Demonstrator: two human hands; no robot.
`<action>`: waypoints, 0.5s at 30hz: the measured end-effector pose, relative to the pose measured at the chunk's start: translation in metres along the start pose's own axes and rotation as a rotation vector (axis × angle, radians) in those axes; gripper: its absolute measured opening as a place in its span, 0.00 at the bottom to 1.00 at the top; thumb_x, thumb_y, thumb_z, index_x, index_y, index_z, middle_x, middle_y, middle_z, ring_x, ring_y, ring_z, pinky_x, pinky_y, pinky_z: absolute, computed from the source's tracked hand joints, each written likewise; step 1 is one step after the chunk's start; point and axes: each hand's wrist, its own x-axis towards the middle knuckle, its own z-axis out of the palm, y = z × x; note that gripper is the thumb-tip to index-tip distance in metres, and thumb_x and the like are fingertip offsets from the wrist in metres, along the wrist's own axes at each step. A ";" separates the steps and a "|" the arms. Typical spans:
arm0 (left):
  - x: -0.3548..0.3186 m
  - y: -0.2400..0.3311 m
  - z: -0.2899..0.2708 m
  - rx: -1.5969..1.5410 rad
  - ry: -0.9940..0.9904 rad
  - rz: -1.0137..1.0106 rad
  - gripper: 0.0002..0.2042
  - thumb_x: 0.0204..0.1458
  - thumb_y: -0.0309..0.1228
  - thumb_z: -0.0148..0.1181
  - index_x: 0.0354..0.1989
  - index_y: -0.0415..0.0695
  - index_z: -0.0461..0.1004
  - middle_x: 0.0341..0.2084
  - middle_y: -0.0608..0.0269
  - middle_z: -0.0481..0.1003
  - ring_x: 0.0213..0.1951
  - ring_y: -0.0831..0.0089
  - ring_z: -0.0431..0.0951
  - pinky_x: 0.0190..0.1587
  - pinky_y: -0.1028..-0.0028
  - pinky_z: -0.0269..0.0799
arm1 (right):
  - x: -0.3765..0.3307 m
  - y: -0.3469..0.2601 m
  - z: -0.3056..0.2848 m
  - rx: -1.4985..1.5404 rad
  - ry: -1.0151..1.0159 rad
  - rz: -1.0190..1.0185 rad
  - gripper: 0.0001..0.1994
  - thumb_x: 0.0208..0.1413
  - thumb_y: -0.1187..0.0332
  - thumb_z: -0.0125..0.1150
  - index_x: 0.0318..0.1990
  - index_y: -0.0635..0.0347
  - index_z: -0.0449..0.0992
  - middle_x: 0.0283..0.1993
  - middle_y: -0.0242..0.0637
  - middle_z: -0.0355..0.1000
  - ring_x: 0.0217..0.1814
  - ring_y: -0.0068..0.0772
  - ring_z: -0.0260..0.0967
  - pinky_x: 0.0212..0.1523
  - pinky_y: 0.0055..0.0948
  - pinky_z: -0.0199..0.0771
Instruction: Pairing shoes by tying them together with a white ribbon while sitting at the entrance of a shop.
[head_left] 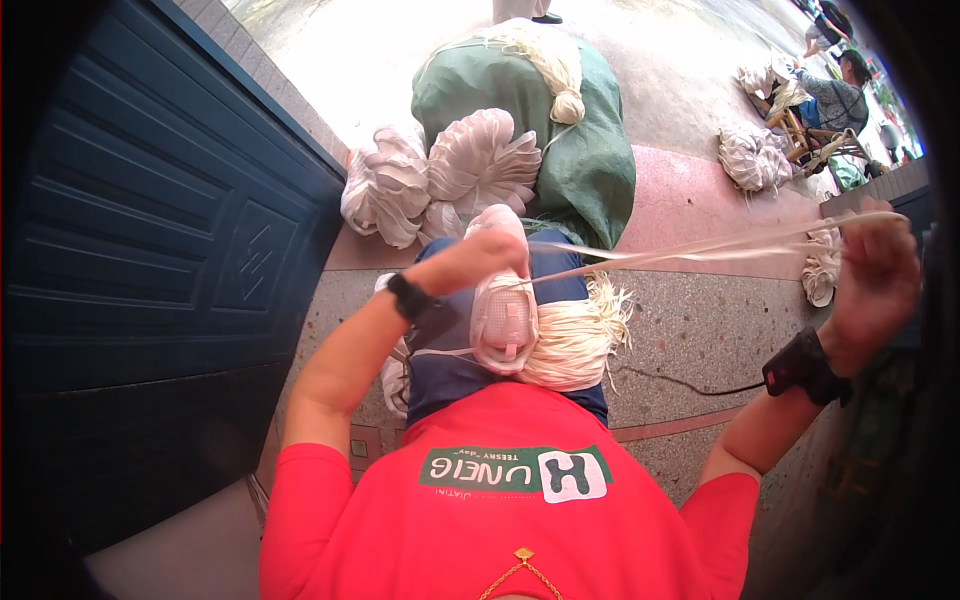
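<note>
A pale pinkish-white shoe upper (505, 325) lies lengthwise on my lap. My left hand (495, 253) is closed around its middle. Far out to the right, my raised right hand (880, 275) has its fingers closed on a cream shoelace (690, 255). The lace runs taut from the upper to that hand in two strands, a little blurred. Beside the upper, across my thigh, rests a thick bundle of cream laces (570, 350) with frayed-looking ends to the right.
Ahead stands a green sack (590, 130) with another lace bundle (545, 65) on top. Nested stacks of uppers (480, 160) lean against it. A dark blue panelled door (180, 200) is at left. To the right, a person (840, 100) sits near more uppers (752, 158).
</note>
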 end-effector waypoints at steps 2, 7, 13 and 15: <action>-0.026 0.002 -0.027 -0.440 0.276 0.043 0.11 0.70 0.35 0.53 0.39 0.42 0.76 0.30 0.66 0.75 0.34 0.75 0.76 0.43 0.70 0.75 | -0.023 -0.011 -0.057 0.023 0.155 0.071 0.09 0.66 0.72 0.51 0.44 0.69 0.75 0.48 0.46 0.71 0.53 0.38 0.66 0.57 0.41 0.63; -0.132 0.023 -0.146 -0.865 0.785 0.231 0.11 0.71 0.35 0.52 0.33 0.49 0.67 0.17 0.78 0.54 0.19 0.85 0.53 0.23 0.78 0.51 | -0.119 -0.071 -0.206 0.158 0.482 0.192 0.09 0.68 0.74 0.48 0.46 0.70 0.72 0.53 0.48 0.71 0.61 0.43 0.66 0.68 0.47 0.65; -0.235 0.029 -0.212 -0.630 1.139 0.295 0.09 0.71 0.37 0.53 0.41 0.45 0.72 0.18 0.77 0.56 0.20 0.85 0.55 0.21 0.79 0.50 | -0.122 -0.006 -0.217 -0.078 0.791 0.170 0.06 0.66 0.71 0.51 0.36 0.63 0.69 0.34 0.35 0.65 0.38 0.32 0.65 0.49 0.35 0.70; -0.235 0.022 -0.208 -0.411 1.188 0.172 0.09 0.69 0.37 0.56 0.43 0.44 0.75 0.20 0.77 0.60 0.22 0.86 0.58 0.22 0.81 0.53 | -0.116 0.053 -0.209 -0.414 0.773 0.242 0.10 0.70 0.66 0.50 0.33 0.56 0.69 0.30 0.29 0.64 0.32 0.25 0.61 0.38 0.29 0.67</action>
